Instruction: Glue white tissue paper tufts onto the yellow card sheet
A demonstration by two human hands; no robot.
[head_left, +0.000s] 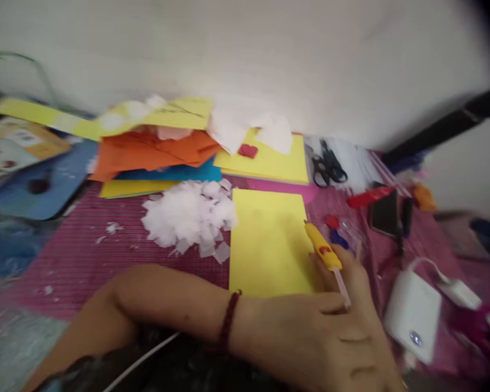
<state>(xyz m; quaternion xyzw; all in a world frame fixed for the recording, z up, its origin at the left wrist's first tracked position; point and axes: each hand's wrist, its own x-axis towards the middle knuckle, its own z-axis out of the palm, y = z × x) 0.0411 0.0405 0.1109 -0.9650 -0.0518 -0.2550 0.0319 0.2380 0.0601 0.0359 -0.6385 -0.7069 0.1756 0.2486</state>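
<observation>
A small yellow hot glue gun [323, 247] is in my right hand [356, 275], its nozzle directed up and left over the right edge of a yellow paper sheet [269, 239]. From its back end sticks a pale glue stick [342, 286]. My left hand [310, 337], with a dark red bracelet on the wrist, reaches across to the right. Its thumb and finger close on the rear of that stick. Part of my right hand is hidden behind the left one. Left of the yellow sheet lies a heap of torn white paper bits [190, 215].
Behind are orange paper [151, 155], a yellow stack [277, 160] and scissors [329, 166]. To the right lie a red tool [369, 197], a dark phone-like slab [386, 215] and a white box with a cord [414, 313]. A blue board [49, 188] is left.
</observation>
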